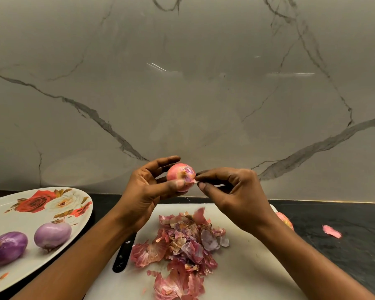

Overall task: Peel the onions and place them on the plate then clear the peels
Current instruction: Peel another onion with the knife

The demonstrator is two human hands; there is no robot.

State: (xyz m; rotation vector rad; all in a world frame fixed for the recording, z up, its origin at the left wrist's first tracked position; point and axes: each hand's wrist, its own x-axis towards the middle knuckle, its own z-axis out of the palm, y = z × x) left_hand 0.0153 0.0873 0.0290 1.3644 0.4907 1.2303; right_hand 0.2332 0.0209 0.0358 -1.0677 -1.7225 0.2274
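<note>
Above cutting board (243, 276), L hand (148, 191) cups onion (180, 177); R hand (236, 195) fingers (204, 186) pinch its peel (194, 181).

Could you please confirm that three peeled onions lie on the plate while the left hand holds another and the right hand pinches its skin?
Not quite: the head view shows two peeled onions on the plate, not three. The left hand does hold another onion, and the right hand pinches its skin.
</note>
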